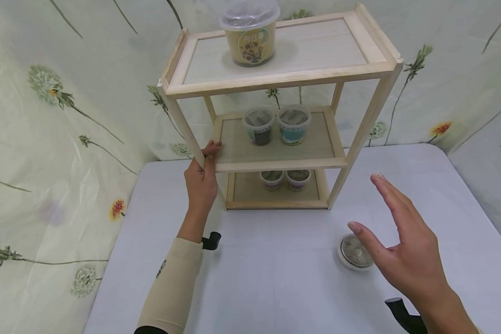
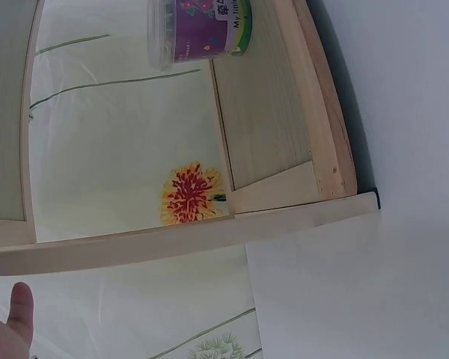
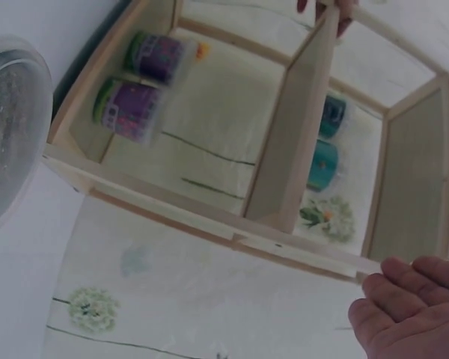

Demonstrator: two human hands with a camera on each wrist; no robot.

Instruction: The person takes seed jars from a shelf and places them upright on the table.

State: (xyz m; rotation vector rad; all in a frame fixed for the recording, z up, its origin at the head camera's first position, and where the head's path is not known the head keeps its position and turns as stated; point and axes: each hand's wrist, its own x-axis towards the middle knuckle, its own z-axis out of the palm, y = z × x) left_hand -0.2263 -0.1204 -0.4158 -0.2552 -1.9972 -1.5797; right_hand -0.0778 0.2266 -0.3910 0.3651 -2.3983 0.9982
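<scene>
A three-tier wooden shelf point(image 1: 279, 165) stands on the table. My left hand point(image 1: 202, 178) grips its left front post at the middle tier, with fingers over that tier's corner. My right hand point(image 1: 413, 241) is held in the air to the right, palm toward the shelf, fingers extended and thumb apart, holding nothing. Below and left of it, a round tub with a clear lid point(image 1: 356, 252) sits on the table, partly covered by the thumb. A larger yellow-labelled tub point(image 1: 250, 41) stands on the top tier. Two teal-labelled cups point(image 1: 293, 125) stand on the middle tier.
On the bottom tier are two purple-labelled cups point(image 3: 131, 108). A white cloth covers the table point(image 1: 267, 278). Floral curtains point(image 1: 67, 162) hang behind and at both sides. Black camera mounts point(image 1: 211, 240) jut from the wrists.
</scene>
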